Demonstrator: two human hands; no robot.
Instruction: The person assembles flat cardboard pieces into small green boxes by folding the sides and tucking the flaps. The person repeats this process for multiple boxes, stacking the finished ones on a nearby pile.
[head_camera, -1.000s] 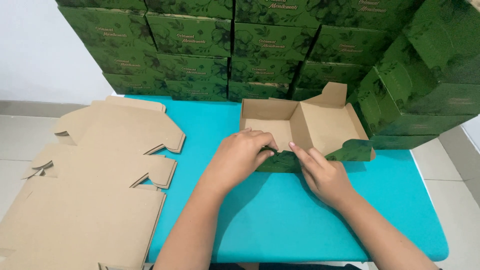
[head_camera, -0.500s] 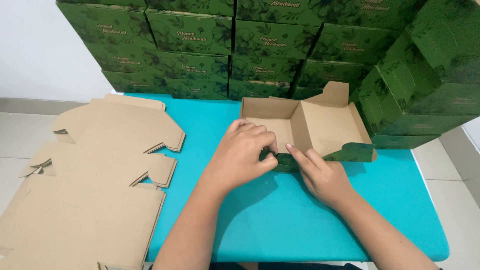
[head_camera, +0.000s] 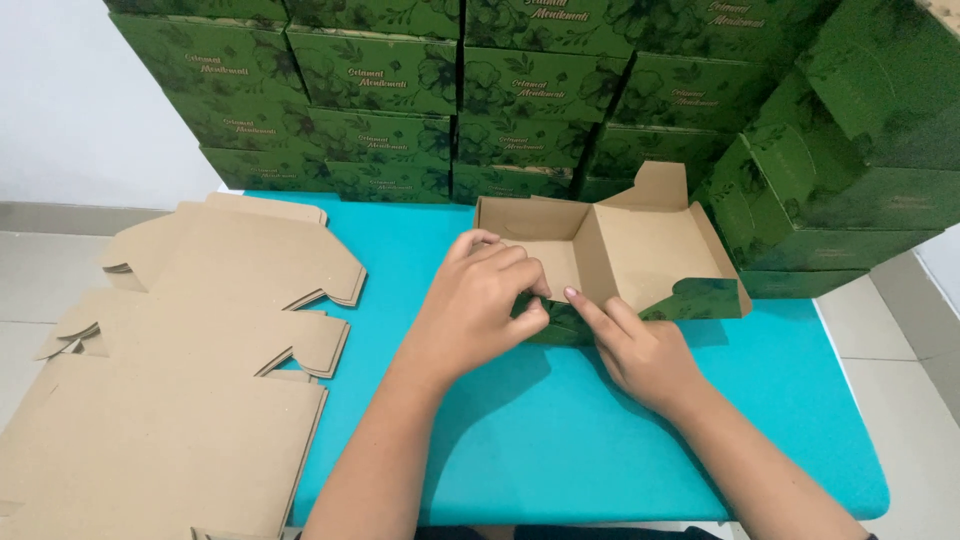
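A half-folded cardboard box (head_camera: 640, 250), brown inside and green with a leaf print outside, sits on the teal table (head_camera: 560, 430). My left hand (head_camera: 480, 300) curls over the box's near wall, fingers pinching the folded edge. My right hand (head_camera: 640, 350) lies just to its right, index finger pressing the same near wall where it meets the open lid panel. The lid stands open toward the right, with a side flap raised at the back.
Stacks of flat, unfolded brown box blanks (head_camera: 200, 330) cover the table's left part and hang past its edge. Finished green boxes (head_camera: 450, 90) are piled in a wall along the back, and more of the same boxes (head_camera: 850, 150) at the right.
My left hand has shifted slightly along the near wall and its fingers have closed tighter on the edge. The box has barely moved.
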